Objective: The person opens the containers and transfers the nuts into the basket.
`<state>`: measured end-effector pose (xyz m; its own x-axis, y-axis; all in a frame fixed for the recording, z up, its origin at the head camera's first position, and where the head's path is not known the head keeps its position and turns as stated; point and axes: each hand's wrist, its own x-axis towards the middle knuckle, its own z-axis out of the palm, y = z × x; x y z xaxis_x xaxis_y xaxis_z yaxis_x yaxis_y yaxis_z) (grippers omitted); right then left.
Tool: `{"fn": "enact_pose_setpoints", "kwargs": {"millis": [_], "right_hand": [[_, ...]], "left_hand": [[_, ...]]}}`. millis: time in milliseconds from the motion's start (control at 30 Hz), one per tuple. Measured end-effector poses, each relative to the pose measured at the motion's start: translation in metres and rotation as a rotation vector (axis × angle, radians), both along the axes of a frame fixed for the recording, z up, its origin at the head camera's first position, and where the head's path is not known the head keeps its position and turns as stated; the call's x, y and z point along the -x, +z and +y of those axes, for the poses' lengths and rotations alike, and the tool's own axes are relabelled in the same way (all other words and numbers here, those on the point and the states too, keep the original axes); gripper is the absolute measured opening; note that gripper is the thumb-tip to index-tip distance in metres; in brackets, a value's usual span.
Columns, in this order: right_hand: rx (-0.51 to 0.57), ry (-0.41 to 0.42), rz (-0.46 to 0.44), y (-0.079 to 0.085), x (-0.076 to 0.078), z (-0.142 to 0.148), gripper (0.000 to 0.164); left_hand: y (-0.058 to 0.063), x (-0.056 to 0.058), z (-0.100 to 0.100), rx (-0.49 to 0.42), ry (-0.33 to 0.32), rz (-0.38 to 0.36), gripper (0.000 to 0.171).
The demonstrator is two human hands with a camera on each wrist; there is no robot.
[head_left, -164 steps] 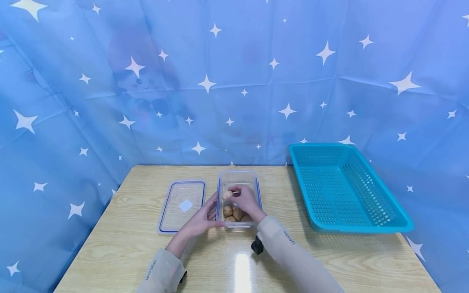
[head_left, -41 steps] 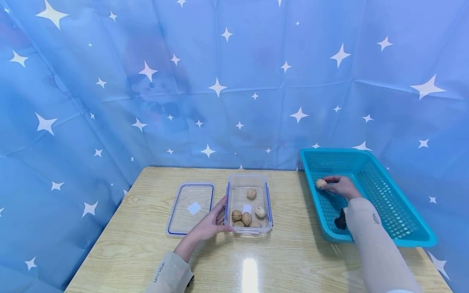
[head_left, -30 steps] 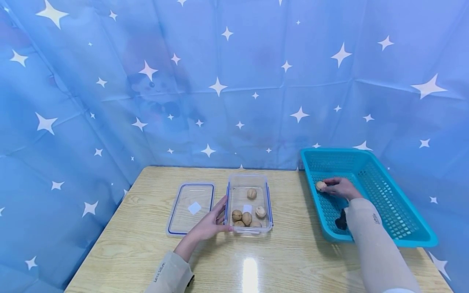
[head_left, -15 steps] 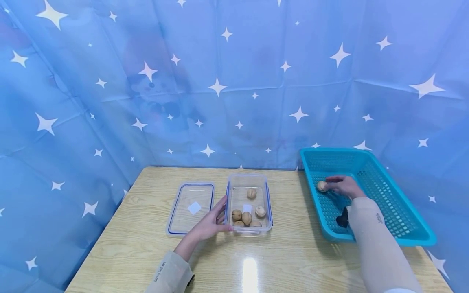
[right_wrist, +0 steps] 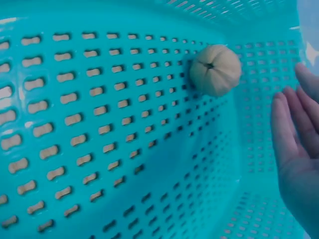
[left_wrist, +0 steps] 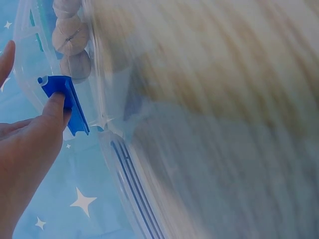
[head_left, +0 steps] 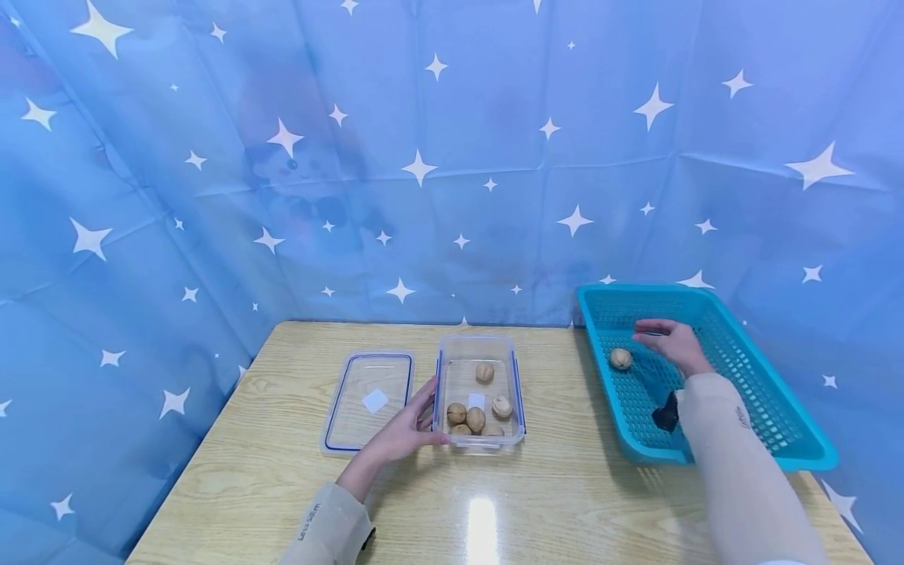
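Observation:
A single walnut (head_left: pixel 621 359) sits on the floor of the teal plastic basket (head_left: pixel 643 428), near its left wall. To the right of that walnut and apart from it hovers my right hand (head_left: pixel 678 345), holding nothing, its fingers extended over the basket. In the right wrist view the walnut (right_wrist: pixel 216 70) shows pale and ridged, with my fingers (right_wrist: pixel 284 124) off to the side. My left hand (head_left: pixel 399 433) touches the left side and front corner of a clear plastic food container (head_left: pixel 487 345). The thumb (left_wrist: pixel 56 105) rests against its blue clip (left_wrist: pixel 70 107). Several walnuts (head_left: pixel 475 420) lie inside.
The container's clear lid (head_left: pixel 367 373) with a blue seal lies flat to the left of the container. All of it stands on a light wooden table (head_left: pixel 551 502). Behind hangs a blue curtain (head_left: pixel 494 220) with white stars.
My right hand took a walnut from the container to the basket, let it go there, and has drawn back up and right. Over the last second the left hand has stayed at the container.

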<state>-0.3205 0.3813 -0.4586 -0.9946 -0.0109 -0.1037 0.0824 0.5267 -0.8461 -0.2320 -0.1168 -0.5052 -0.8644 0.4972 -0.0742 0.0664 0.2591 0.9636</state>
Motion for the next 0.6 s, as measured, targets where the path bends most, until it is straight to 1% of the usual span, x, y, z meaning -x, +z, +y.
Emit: {"fn": "enact_pose_setpoints", "kwargs": {"millis": [133,333,433,600], "right_hand": [[-0.012,-0.02,0.061,0.007,0.001,-0.002,0.065],[-0.017,-0.034,0.121,0.02,0.004,-0.007,0.066],[0.004,-0.032,0.139,0.027,0.005,-0.012,0.066],[0.041,-0.035,0.141,0.037,0.005,-0.023,0.066]], "left_hand": [[-0.001,0.001,0.001,-0.008,-0.004,0.001,0.106],[0.0,0.001,0.0,-0.003,-0.005,0.01,0.105],[0.0,0.0,0.0,-0.002,-0.004,0.014,0.105],[0.0,0.0,-0.001,-0.004,-0.006,0.013,0.105]]}}
